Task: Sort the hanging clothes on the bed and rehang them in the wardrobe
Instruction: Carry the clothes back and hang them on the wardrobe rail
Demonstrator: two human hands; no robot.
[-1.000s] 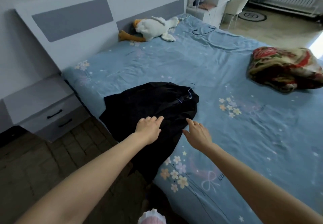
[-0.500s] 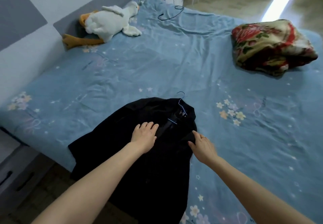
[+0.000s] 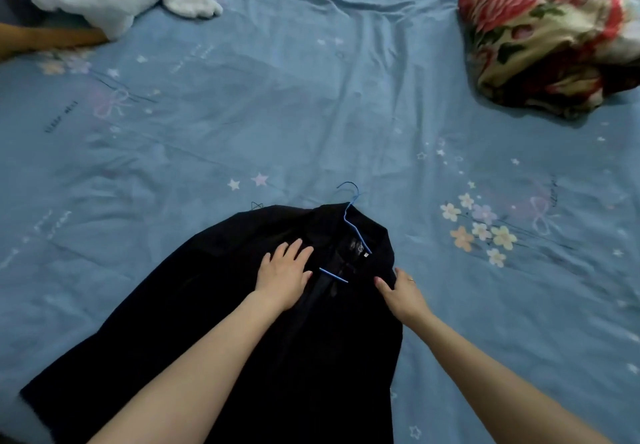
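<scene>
One garment is all that shows here: a black jacket (image 3: pixel 277 322) spread on the blue bed (image 3: pixel 242 114), its lower part running off the bed's near edge, with a thin blue hanger (image 3: pixel 353 225) threaded through the collar and its hook pointing away. The left hand (image 3: pixel 284 279) lies flat on the cloth beside the collar, fingers straight; the right hand (image 3: pixel 403 293) pinches the jacket's right edge. Judging from this, the work is at an early stage: the jacket is being straightened on its hanger, and carrying it to the wardrobe, which is out of view, is left.
</scene>
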